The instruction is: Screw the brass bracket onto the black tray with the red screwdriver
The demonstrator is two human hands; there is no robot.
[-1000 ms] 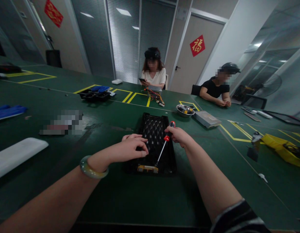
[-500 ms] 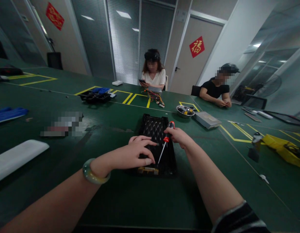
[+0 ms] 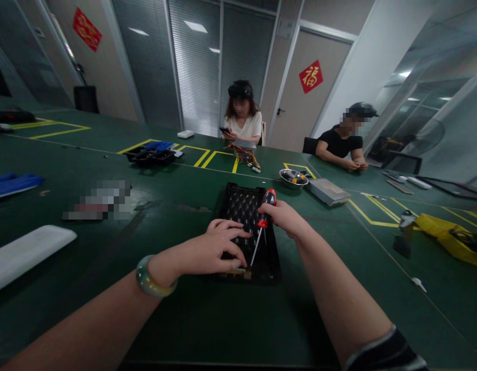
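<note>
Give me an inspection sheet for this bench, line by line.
Surface: green table, marked with yellow tape lines.
Job's things: black tray lying flat; red-handled screwdriver, tip down at the tray's near end.
Clutter: metal bowl, grey box, white pad, yellow casing, black bins.
Hands: left hand resting on the tray, fingers spread; right hand gripping the screwdriver handle.
Cables: wire bundle at the far edge; black cable at right.
Surroundings: person in white and person in black seated opposite; door behind.

red-handled screwdriver [image 3: 263,221], black tray [image 3: 244,206], green table [image 3: 223,319]
</note>
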